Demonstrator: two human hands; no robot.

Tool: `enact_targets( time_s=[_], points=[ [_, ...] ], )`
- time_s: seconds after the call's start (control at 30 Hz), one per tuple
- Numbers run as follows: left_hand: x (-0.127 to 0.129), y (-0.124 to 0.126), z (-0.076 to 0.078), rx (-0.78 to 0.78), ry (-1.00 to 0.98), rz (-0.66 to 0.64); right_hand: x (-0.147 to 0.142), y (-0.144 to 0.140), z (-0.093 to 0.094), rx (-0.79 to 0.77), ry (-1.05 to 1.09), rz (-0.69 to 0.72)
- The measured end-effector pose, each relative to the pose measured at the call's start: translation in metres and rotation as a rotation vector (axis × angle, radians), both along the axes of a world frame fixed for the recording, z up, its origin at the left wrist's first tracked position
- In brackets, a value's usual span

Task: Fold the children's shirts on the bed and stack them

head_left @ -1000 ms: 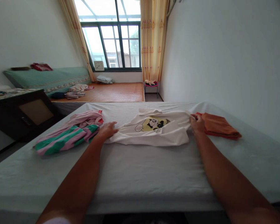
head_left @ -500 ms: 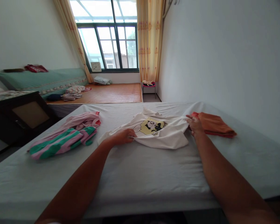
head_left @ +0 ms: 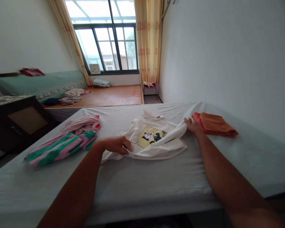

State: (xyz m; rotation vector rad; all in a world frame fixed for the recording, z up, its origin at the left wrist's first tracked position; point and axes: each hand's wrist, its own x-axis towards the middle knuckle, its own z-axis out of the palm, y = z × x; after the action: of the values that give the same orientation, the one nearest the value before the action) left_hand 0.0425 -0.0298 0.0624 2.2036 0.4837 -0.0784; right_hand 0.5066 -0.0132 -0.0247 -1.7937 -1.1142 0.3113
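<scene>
A white shirt (head_left: pixel 154 150) with a yellow cartoon print lies spread on the pale sheet, its collar end pointing away from me. My left hand (head_left: pixel 117 145) is closed on the shirt's near left edge, fingers pinching the cloth. On the other side my right hand (head_left: pixel 193 124) grips the shirt's right edge and holds it slightly raised. Between the hands the near edge hangs in a loose fold. Just beyond my right hand sits a folded stack of orange and red cloth (head_left: pixel 216 124).
A pink and green striped garment (head_left: pixel 64 142) lies crumpled on the left of the sheet-covered surface (head_left: pixel 142 186). Behind stands a bed with a brown mat (head_left: pixel 116 95), with several clothes on it. A dark cabinet (head_left: pixel 26 117) is at left, a wall at right, a small stool (head_left: pixel 150 86) at the back.
Both hands have shifted slightly left with the shirt. My left hand has come nearer to me, and the print shows flatter and wider. The view has turned a little to the right.
</scene>
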Motion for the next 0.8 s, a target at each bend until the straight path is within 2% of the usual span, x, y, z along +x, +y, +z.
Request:
enact_targets(
  time_s=[0.1, 0.17, 0.2, 0.3, 0.37, 0.43, 0.53, 0.6, 0.7, 0.8],
  points=[
    [-0.013, 0.007, 0.007, 0.084, -0.058, 0.138, -0.008, -0.003, 0.003, -0.064, 0.112, 0.138],
    [-0.018, 0.007, 0.011, 0.094, -0.093, 0.254, -0.013, -0.004, 0.007, 0.027, 0.215, 0.202],
    [-0.019, 0.006, 0.013, 0.073, -0.102, 0.268, -0.014, -0.005, 0.009, 0.108, 0.263, 0.2],
    [-0.017, 0.0, 0.016, -0.052, -0.072, 0.123, -0.013, -0.004, 0.013, 0.343, 0.382, 0.097],
    [-0.013, -0.002, 0.014, -0.122, -0.044, 0.048, -0.01, -0.002, 0.013, 0.418, 0.438, 0.019],
    [-0.013, 0.004, 0.007, -0.109, -0.077, 0.154, -0.008, -0.001, 0.011, 0.443, 0.448, -0.026],
    [-0.02, 0.023, -0.011, 0.148, -0.149, 0.536, -0.006, 0.001, 0.006, 0.406, 0.428, -0.022],
    [-0.027, 0.035, -0.024, 0.35, -0.066, 0.708, -0.006, 0.002, 0.003, 0.371, 0.416, 0.008],
    [-0.032, 0.044, -0.038, 0.466, 0.114, 0.697, -0.004, 0.003, 0.0, 0.347, 0.354, 0.032],
    [-0.032, 0.044, -0.044, 0.515, 0.168, 0.707, -0.001, 0.002, 0.0, 0.346, 0.294, 0.015]
  ],
)
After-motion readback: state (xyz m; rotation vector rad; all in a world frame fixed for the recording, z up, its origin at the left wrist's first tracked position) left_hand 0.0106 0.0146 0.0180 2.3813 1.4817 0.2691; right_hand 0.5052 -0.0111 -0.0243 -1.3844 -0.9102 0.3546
